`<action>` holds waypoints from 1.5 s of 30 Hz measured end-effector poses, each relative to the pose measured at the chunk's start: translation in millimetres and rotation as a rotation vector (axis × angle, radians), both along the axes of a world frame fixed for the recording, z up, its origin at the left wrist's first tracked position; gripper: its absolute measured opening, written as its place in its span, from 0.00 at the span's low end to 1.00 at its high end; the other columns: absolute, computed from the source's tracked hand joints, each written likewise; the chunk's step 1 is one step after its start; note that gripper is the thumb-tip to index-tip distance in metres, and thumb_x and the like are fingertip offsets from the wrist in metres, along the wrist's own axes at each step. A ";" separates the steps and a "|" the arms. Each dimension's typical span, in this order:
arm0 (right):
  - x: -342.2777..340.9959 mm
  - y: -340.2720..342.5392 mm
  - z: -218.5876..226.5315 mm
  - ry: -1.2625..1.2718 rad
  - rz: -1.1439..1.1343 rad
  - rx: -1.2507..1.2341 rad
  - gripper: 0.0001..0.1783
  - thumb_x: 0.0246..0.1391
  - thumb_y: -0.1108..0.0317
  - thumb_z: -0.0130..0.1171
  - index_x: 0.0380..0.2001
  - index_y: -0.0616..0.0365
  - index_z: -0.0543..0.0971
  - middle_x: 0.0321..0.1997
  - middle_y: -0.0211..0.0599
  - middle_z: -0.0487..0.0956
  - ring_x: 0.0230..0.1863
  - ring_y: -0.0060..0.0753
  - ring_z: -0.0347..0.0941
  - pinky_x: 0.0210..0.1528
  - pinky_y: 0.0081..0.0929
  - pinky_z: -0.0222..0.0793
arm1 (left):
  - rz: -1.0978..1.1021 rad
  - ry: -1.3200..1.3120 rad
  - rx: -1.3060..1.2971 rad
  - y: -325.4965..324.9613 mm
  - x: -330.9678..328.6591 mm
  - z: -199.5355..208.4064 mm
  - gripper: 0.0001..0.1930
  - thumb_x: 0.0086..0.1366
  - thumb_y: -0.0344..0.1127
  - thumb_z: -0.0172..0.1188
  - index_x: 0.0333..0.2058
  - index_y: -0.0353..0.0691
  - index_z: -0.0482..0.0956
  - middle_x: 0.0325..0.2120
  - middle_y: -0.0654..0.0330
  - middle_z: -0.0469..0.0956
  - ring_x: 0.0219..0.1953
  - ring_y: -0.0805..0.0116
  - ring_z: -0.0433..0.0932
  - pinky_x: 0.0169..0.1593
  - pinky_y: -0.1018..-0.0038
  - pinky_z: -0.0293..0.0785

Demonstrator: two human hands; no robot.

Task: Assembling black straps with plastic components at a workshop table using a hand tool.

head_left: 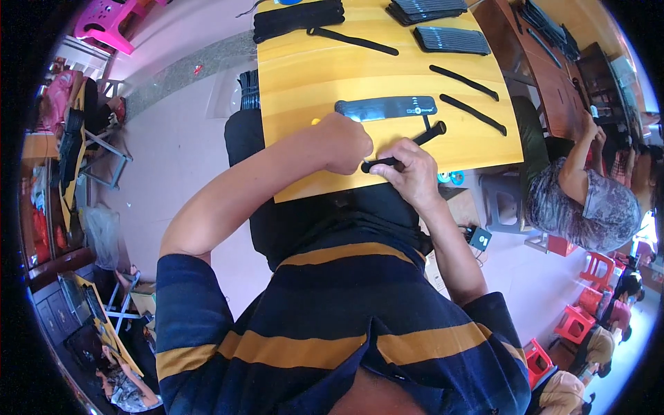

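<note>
My right hand [411,171] pinches a black fabric strap [382,164] between thumb and fingers, near the table's front edge. A stretch of black strap [430,133] with a rounded end shows beyond the knuckles; whether it is the same piece I cannot tell. My left hand [348,144] is curled into a fist close to the pinched strap's left tip, where a tiny pale bit shows. What the fist holds is hidden. Just beyond both hands lies a flat black packet [384,108] with a printed label. Two loose straps [463,81] rest to its right.
On the yellow table [297,90], a bundle of black straps [297,21] and another loose strap [353,41] lie at the back left. Packet stacks [453,40] sit at the back right. A co-worker [588,200] sits to the right; a pink stool [107,24] stands far left.
</note>
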State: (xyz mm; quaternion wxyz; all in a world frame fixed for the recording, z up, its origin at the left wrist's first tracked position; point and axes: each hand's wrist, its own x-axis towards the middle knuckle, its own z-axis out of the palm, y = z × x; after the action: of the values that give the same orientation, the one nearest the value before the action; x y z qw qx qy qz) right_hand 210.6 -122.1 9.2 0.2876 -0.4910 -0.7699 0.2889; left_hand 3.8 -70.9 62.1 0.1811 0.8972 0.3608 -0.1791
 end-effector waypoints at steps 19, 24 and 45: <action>-5.4 3.4 6.4 -0.138 0.041 0.018 0.16 0.47 0.57 0.75 0.28 0.54 0.80 0.29 0.37 0.79 0.32 0.48 0.80 0.34 0.43 0.72 | -0.179 -0.207 0.165 -8.4 -11.5 -18.1 0.21 0.59 0.53 0.61 0.23 0.40 0.87 0.22 0.51 0.83 0.29 0.50 0.85 0.34 0.56 0.79; -0.5 1.4 3.7 -0.074 0.042 0.034 0.13 0.50 0.60 0.74 0.30 0.55 0.81 0.31 0.38 0.79 0.32 0.47 0.79 0.34 0.40 0.72 | -0.140 -0.349 0.211 -6.7 -15.9 -31.9 0.32 0.62 0.66 0.59 0.18 0.41 0.84 0.16 0.51 0.79 0.23 0.48 0.82 0.30 0.55 0.77; 1.5 -3.0 -2.2 -0.049 0.058 0.179 0.07 0.54 0.64 0.68 0.29 0.52 0.82 0.31 0.36 0.80 0.35 0.47 0.79 0.38 0.42 0.73 | -0.030 -0.187 0.168 -25.2 -12.8 -26.6 0.32 0.65 0.67 0.57 0.23 0.40 0.86 0.20 0.51 0.82 0.28 0.49 0.84 0.34 0.56 0.79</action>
State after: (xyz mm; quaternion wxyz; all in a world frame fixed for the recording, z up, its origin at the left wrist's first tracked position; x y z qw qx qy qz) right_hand 212.1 -125.1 7.0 0.3028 -0.4476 -0.8135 0.2148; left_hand -9.0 -96.1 35.5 0.1356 0.9272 0.3426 -0.0667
